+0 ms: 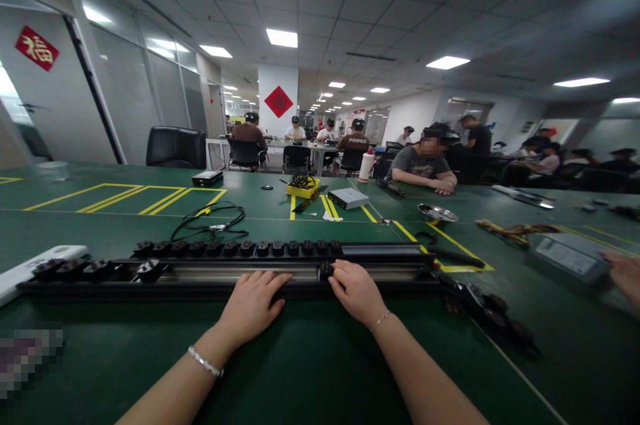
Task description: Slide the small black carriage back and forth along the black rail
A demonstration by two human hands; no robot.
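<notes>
Head view: black rail (pixel 200 290) lies across green, yellow-taped table (pixel 150 351), lit office beyond. Right hand (pixel 357 288) grips black module (pixel 325 271) on rail, partly finger-hidden; left hand (pixel 253 305) open on rail. Co-worker's hand (pixel 625 275), right of rail, cut off. Beyond rail: shirt (pixel 356 141) reads "PUMPKIN"; red sign (pixel 37 48), "福".

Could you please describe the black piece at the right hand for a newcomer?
On the green table, find the long black rail nearest the person. Follow its silvery channel to the right hand, whose fingertips meet a small black piece. Unlike the close row of black pieces behind, it stands alone, well right of the group at the left end.
</notes>
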